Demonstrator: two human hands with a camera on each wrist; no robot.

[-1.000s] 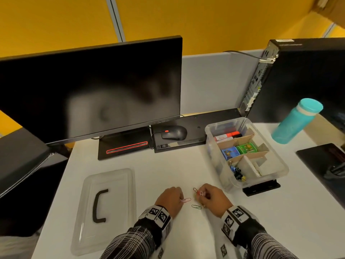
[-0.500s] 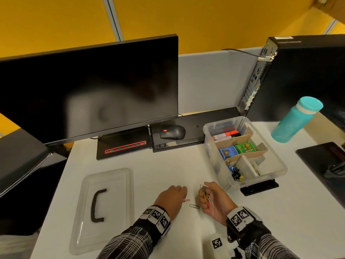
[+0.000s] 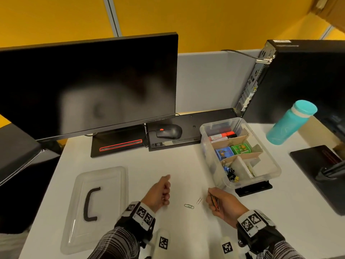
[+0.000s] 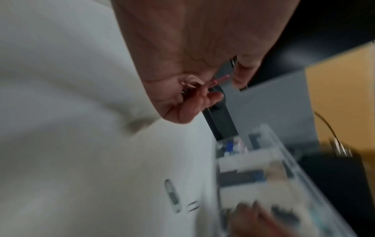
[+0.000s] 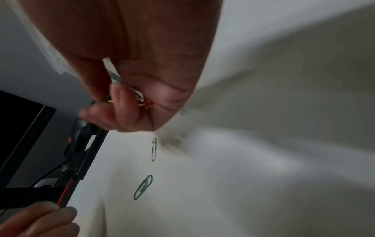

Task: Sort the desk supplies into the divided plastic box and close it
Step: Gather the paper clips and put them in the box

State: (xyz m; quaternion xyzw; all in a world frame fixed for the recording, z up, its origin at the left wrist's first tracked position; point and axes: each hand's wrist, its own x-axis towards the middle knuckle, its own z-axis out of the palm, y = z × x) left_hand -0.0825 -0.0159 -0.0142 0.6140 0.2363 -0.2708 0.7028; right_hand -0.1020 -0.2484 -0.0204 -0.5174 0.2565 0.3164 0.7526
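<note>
On the white desk, my left hand point(image 3: 165, 193) is curled, and the left wrist view shows a pink paper clip point(image 4: 220, 79) pinched in its fingers. My right hand point(image 3: 212, 199) grips a bundle of coloured paper clips point(image 3: 215, 201), seen red and yellow between its fingers point(image 5: 121, 99). Between the hands lie a green paper clip point(image 3: 189, 206) point(image 5: 143, 186) and a silver paper clip point(image 3: 199, 200) point(image 5: 154, 149). The divided plastic box point(image 3: 276, 165) stands open just beyond the right hand, holding markers point(image 3: 222, 135), two small tins point(image 3: 240, 148) and binder clips point(image 3: 231, 174). Its clear lid point(image 3: 112, 184) lies flat at the left.
A monitor point(image 3: 89, 85) and a mouse point(image 3: 169, 131) stand at the back. A computer tower point(image 3: 302, 81) and a teal bottle point(image 3: 289, 122) are at the right. A black stand point(image 3: 253, 189) sits under the box's near end, and a dark pad point(image 3: 317, 165) lies at far right.
My left hand has taken the pink clip off the desk and drawn back to the left. My right hand has shifted right with its bundle, and a silver clip now shows beside the green one.
</note>
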